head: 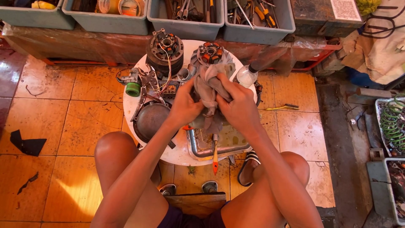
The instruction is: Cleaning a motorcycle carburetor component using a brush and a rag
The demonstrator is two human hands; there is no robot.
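White round table [175,157]: rag [209,90] hangs vertically, both hands' fingers [222,80] gripping.

- We hold 1 grey, grimy rag [209,89], bunched and crumpled, in both hands above the middle of the round white table [177,157].
- Its loose end hangs toward the table's near edge.

Two stator coil assemblies [165,47] are seen on the round white table [177,157] beside a green-capped part [133,89], a dark round pan [151,120], a metal tray [202,147] and an orange-handled screwdriver [215,158].
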